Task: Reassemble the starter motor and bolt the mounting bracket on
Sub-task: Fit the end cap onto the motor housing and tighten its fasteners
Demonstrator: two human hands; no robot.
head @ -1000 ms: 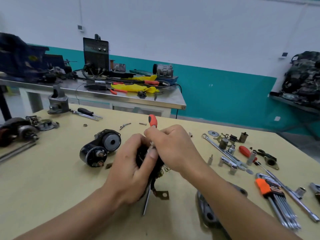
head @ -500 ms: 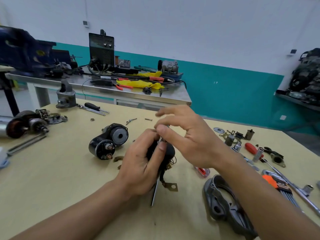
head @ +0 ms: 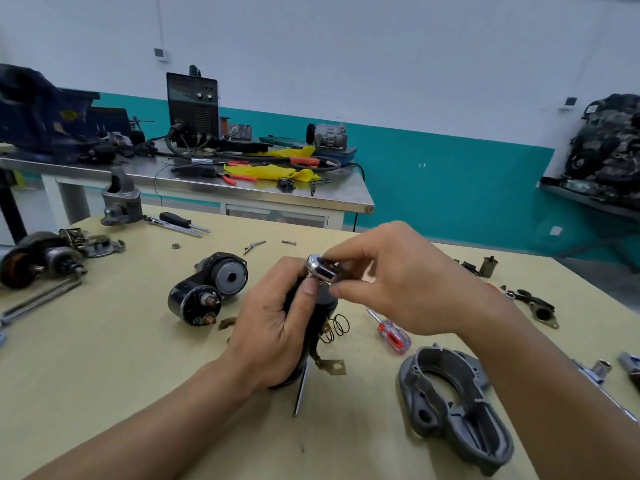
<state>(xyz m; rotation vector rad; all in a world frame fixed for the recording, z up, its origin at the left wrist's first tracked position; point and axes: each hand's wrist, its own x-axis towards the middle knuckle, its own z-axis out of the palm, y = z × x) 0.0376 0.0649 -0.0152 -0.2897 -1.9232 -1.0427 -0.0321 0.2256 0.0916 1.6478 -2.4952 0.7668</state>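
Note:
My left hand (head: pixel 273 334) grips a black starter motor body (head: pixel 325 299) upright at the middle of the yellow table (head: pixel 104 375); a long through bolt (head: pixel 300 393) and a brass terminal tab (head: pixel 334 367) stick out below it, with springs (head: pixel 337 325) beside. My right hand (head: pixel 391 282) pinches a small chrome socket (head: pixel 320 268) at the top of the body. A grey cast mounting bracket (head: pixel 457 407) lies to the right, partly under my right forearm. A black solenoid and gear housing (head: pixel 207 289) lies to the left.
A red-handled screwdriver (head: pixel 391 334) lies right of the motor. An armature (head: pixel 38 258) and a grey nose housing (head: pixel 121 199) sit at the far left, small fittings (head: pixel 533 303) and sockets at the right. A steel bench (head: pixel 242 188) with tools stands behind.
My right hand let go of the red-handled screwdriver, which now lies on the table, and now pinches a chrome socket over the motor body. The camera moved closer and slightly left.

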